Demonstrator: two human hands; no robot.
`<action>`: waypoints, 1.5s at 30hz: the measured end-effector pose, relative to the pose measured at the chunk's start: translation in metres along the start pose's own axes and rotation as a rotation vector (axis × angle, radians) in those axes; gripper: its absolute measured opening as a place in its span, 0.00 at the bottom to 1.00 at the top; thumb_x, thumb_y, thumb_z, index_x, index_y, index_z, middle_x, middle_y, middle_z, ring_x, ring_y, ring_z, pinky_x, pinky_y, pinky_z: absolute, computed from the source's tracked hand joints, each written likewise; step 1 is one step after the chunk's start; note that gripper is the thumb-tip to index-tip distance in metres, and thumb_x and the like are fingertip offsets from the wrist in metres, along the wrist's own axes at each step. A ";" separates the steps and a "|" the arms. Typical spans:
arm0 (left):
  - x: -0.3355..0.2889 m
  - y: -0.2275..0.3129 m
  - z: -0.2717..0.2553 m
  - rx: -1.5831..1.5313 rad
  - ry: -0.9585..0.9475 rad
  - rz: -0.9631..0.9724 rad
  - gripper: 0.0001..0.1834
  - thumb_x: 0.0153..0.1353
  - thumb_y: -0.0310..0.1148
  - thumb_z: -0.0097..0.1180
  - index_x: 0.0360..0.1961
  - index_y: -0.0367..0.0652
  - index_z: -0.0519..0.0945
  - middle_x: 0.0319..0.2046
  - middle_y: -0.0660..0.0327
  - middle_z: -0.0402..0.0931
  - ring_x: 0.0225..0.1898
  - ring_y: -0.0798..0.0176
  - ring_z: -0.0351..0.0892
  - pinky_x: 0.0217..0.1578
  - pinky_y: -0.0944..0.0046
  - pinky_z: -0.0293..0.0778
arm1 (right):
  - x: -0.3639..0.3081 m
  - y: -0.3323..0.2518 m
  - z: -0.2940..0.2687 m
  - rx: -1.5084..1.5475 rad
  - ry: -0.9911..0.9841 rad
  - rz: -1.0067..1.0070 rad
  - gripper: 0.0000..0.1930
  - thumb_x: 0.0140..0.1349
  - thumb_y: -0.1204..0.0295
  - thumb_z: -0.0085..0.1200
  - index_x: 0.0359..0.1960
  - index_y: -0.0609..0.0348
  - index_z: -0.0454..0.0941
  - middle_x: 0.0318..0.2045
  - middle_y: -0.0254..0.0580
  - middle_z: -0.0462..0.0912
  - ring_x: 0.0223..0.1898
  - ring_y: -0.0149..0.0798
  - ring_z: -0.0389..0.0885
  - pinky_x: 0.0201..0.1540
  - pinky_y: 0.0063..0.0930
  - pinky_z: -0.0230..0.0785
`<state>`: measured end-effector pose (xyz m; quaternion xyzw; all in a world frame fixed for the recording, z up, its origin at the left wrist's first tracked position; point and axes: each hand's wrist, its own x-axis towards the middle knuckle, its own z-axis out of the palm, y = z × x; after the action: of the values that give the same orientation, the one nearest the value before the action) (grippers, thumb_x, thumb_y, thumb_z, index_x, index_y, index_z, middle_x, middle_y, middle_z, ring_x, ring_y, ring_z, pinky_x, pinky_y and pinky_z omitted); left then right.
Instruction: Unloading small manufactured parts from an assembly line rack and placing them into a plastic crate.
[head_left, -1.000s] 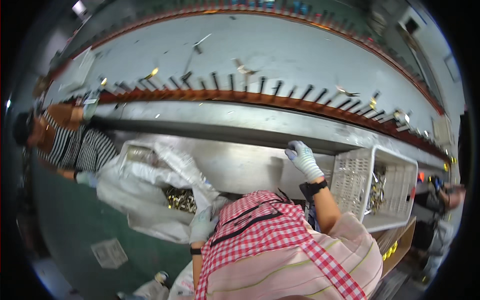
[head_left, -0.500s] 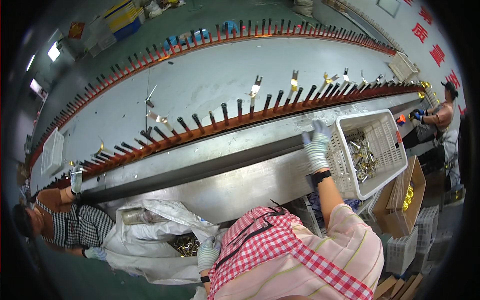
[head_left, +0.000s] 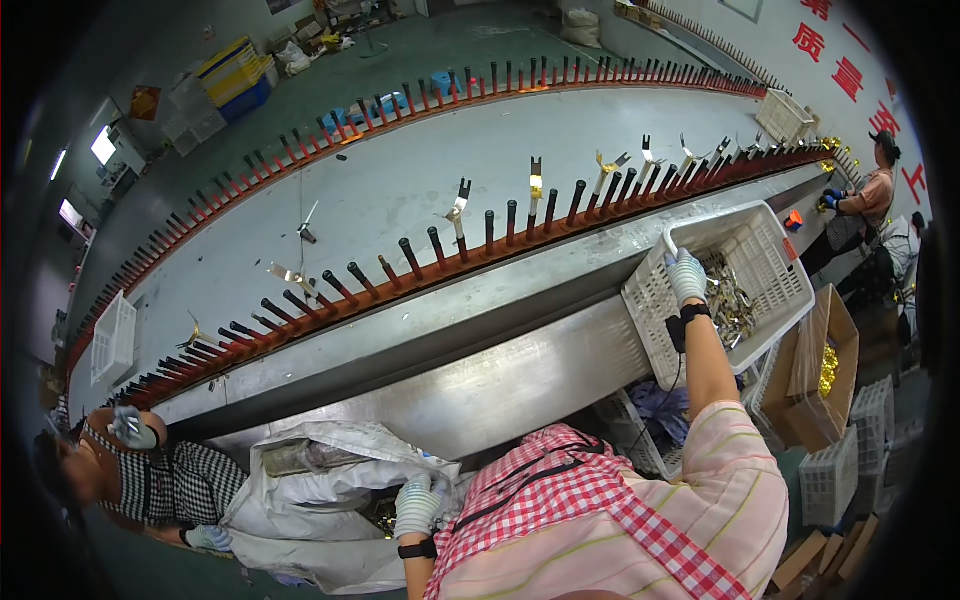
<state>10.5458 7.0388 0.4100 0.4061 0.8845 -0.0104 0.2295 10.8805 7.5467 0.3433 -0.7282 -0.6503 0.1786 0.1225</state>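
Right hand [head_left: 686, 276], gloved, has moved from the basket's outer rim into the white mesh basket [head_left: 780, 252], fingers curled over metal parts [head_left: 728, 300]; actual grip cannot be confirmed. Left hand [head_left: 416, 505] remains at the white sack [head_left: 320, 450], contents unseen.

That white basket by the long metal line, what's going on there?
A person in a pink checked apron stands at a long conveyor lined with dark pegs. Their gloved right hand grips the rim of a white plastic basket holding small metal parts. Their gloved left hand rests on an open white sack below. A co-worker in a checked shirt crouches at the left.
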 end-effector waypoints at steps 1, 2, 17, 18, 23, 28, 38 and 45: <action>0.000 0.009 0.001 -0.015 -0.002 0.005 0.17 0.51 0.45 0.49 0.34 0.44 0.77 0.34 0.49 0.75 0.38 0.48 0.74 0.39 0.54 0.69 | 0.006 0.005 -0.002 0.002 0.001 -0.002 0.20 0.57 0.54 0.43 0.39 0.59 0.72 0.36 0.58 0.76 0.40 0.56 0.74 0.42 0.45 0.67; 0.001 0.017 0.002 -0.015 0.002 0.004 0.17 0.51 0.45 0.49 0.34 0.44 0.77 0.34 0.49 0.75 0.38 0.48 0.74 0.39 0.54 0.69 | 0.013 0.012 -0.003 0.009 -0.004 -0.007 0.20 0.57 0.54 0.43 0.39 0.59 0.72 0.36 0.58 0.76 0.41 0.56 0.74 0.42 0.45 0.67; 0.117 0.237 -0.075 -0.140 0.361 0.543 0.25 0.50 0.39 0.53 0.49 0.39 0.68 0.46 0.49 0.69 0.47 0.47 0.68 0.47 0.56 0.66 | 0.134 0.057 -0.039 -0.155 -0.073 -0.108 0.25 0.57 0.49 0.39 0.36 0.60 0.75 0.35 0.56 0.78 0.39 0.52 0.76 0.43 0.42 0.68; 0.137 0.255 -0.078 -0.152 0.329 0.612 0.27 0.50 0.39 0.54 0.51 0.39 0.67 0.48 0.48 0.68 0.48 0.47 0.68 0.49 0.57 0.65 | 0.138 0.061 -0.040 -0.162 -0.057 -0.126 0.24 0.57 0.50 0.39 0.35 0.60 0.75 0.34 0.56 0.78 0.39 0.52 0.76 0.42 0.42 0.68; 0.243 0.330 -0.083 -0.572 0.374 0.552 0.33 0.51 0.33 0.54 0.57 0.36 0.57 0.52 0.45 0.64 0.52 0.51 0.67 0.51 0.61 0.63 | 0.159 0.072 -0.048 -0.113 -0.007 -0.174 0.24 0.57 0.50 0.40 0.35 0.60 0.76 0.32 0.56 0.78 0.37 0.52 0.77 0.41 0.42 0.68; 0.344 0.359 -0.104 -1.049 0.507 0.536 0.19 0.54 0.28 0.52 0.48 0.38 0.66 0.40 0.62 0.68 0.39 0.67 0.65 0.44 0.73 0.61 | 0.178 0.080 -0.060 -0.109 -0.032 -0.138 0.23 0.57 0.51 0.40 0.35 0.59 0.76 0.32 0.55 0.78 0.37 0.51 0.77 0.40 0.41 0.69; 0.351 0.404 -0.140 -1.226 0.650 0.102 0.19 0.52 0.46 0.56 0.35 0.40 0.75 0.25 0.69 0.69 0.24 0.70 0.61 0.25 0.65 0.60 | 0.220 0.110 -0.076 -0.102 0.042 -0.188 0.21 0.57 0.52 0.42 0.32 0.60 0.76 0.28 0.54 0.78 0.33 0.52 0.77 0.38 0.41 0.69; 0.289 0.507 -0.120 -0.741 0.679 0.503 0.10 0.53 0.33 0.56 0.34 0.39 0.74 0.26 0.65 0.74 0.26 0.71 0.71 0.28 0.69 0.68 | 0.259 0.131 -0.092 -0.124 0.030 -0.176 0.21 0.57 0.53 0.41 0.31 0.59 0.76 0.28 0.52 0.79 0.32 0.51 0.78 0.37 0.41 0.69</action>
<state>10.7015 7.6095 0.4825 0.4774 0.7290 0.4875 0.0548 11.0615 7.7918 0.3469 -0.6771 -0.7195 0.1157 0.1023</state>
